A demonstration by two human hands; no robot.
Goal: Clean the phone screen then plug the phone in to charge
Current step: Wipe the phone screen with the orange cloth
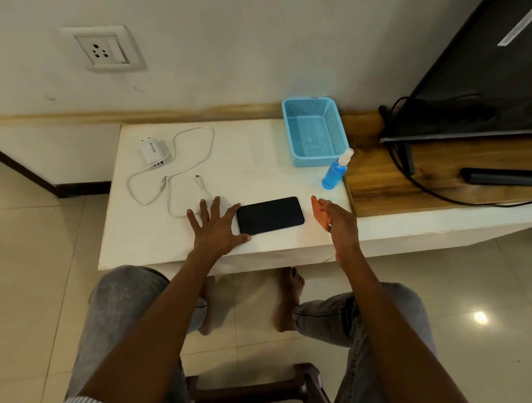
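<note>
Phone [270,215] is lying screen-up on the worktop [150,234], left hand [214,229] splaying flat to steady it, right hand [338,219] pinching an orange cloth [318,208] for wiping.

— What do we count on the white table [150,238]?
— One phone [270,215], one charger [153,152], one cable [193,153], one blue basket [314,131], one spray bottle [336,171], one orange cloth [318,209].
— And elsewhere?
— One wall socket [104,49] upper left, one television [490,75] upper right, one remote [498,177], two hands: left hand [214,229], right hand [340,220].
</note>
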